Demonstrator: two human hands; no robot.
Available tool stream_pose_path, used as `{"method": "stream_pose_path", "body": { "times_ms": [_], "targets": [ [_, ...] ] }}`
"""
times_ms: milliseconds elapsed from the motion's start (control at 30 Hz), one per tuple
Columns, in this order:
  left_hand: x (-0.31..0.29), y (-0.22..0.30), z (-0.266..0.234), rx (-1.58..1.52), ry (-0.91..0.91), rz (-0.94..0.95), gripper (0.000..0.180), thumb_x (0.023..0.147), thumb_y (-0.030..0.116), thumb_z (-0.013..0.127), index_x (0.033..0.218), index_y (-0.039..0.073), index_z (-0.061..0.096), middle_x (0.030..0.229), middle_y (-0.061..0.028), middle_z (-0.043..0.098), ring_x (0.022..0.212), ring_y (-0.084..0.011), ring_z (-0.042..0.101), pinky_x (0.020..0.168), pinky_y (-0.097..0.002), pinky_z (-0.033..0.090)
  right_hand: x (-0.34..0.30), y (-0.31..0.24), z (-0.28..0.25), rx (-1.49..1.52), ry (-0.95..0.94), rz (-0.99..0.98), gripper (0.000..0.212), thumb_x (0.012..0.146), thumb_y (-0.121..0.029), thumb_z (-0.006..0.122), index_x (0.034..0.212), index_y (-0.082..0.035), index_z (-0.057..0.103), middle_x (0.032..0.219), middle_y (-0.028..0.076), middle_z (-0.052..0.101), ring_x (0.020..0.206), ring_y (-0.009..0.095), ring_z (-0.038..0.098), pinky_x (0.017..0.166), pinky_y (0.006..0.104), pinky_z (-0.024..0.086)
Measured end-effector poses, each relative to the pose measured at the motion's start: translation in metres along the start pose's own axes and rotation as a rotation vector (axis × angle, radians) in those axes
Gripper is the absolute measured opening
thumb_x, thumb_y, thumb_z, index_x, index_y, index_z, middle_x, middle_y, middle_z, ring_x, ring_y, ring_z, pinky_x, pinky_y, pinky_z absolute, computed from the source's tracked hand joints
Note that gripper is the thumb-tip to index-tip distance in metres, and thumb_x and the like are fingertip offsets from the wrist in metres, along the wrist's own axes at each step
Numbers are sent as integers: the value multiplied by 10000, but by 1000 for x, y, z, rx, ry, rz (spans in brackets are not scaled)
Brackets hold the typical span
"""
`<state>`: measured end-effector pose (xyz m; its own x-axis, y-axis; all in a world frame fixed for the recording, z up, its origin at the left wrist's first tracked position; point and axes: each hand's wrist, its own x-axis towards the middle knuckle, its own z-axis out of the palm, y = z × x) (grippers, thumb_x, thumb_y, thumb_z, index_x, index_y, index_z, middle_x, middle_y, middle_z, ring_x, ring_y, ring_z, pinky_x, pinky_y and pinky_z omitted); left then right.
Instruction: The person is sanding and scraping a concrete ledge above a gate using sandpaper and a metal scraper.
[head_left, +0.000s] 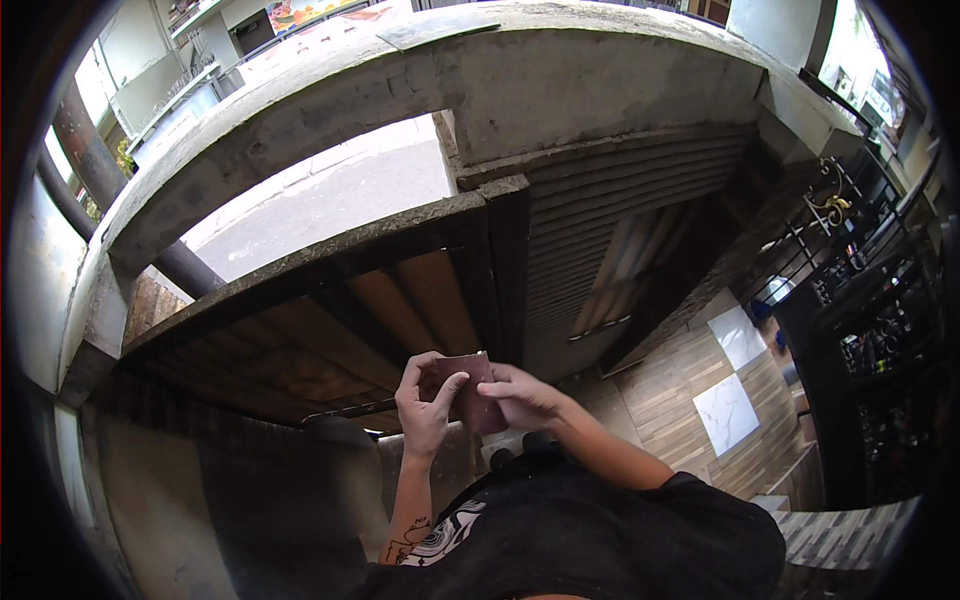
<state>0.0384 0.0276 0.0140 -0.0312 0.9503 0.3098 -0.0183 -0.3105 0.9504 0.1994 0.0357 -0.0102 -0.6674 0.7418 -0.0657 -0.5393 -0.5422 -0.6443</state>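
Between my two hands is a reddish-brown sheet [479, 412] that looks like sandpaper, with a pale spot at its upper right corner. My left hand [424, 408] grips its left side, thumb pressed on the face and fingers curled behind. From the right, my right hand [524, 400] pinches the other side with the thumb on top; its remaining fingers are partly hidden by the sheet. Just beyond the hands stands a dark-framed gate [405, 300] with brown panels.
A rough concrete beam [610, 95] arches across above the gate. A ribbed shutter-like panel [590, 240] is at right of centre. Wood-look floor tiles [670, 425] with white squares lie to the right, near a black metal rack [850, 390]. A grey wall [160, 510] is at lower left.
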Motion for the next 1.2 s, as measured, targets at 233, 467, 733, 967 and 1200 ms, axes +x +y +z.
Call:
{"method": "stream_pose_path", "body": {
  "times_ms": [233, 467, 733, 967, 1200],
  "targets": [
    [21, -1, 4, 261, 149, 136, 294, 805, 105, 707, 1056, 3, 594, 910, -49, 570, 780, -93, 546, 694, -244, 452, 16, 1, 39, 66, 370, -367, 379, 903, -112, 570, 1242, -59, 409, 1173, 64, 517, 1091, 132, 513, 942, 298, 416],
    [99, 35, 2, 546, 253, 528, 117, 849, 62, 605, 965, 45, 599, 828, -70, 549, 691, -151, 528, 627, -287, 449, 75, -167, 18, -942, 952, -1530, 183, 951, -79, 495, 1111, 9, 500, 1037, 75, 570, 964, 135, 541, 868, 277, 433],
    [211, 31, -42, 1099, 416, 678, 85, 827, 151, 590, 902, 115, 600, 867, -30, 578, 880, -212, 549, 734, -369, 470, 158, -226, 15, -1854, 778, -1706, 562, 942, -189, 516, 1404, 3, 261, 1498, 245, 147, 1398, 314, 180, 1113, 391, 220],
    [221, 26, -36, 1243, 339, 425, 195, 831, 304, 590, 922, 132, 587, 902, -19, 568, 968, -213, 525, 823, -379, 428, 131, -281, -20, -1424, 1218, -1573, 666, 981, -383, 319, 1451, 13, 62, 1514, 239, 1, 1412, 359, 12, 1141, 429, 75],
    [220, 26, -36, 1231, 376, 473, 133, 821, 266, 606, 883, 150, 588, 828, 17, 564, 909, -176, 540, 820, -363, 419, 122, -293, -33, -1360, 945, -1479, 624, 978, -317, 369, 1446, 4, 110, 1510, 244, 43, 1410, 352, 34, 1126, 460, 119]
  ]
}}
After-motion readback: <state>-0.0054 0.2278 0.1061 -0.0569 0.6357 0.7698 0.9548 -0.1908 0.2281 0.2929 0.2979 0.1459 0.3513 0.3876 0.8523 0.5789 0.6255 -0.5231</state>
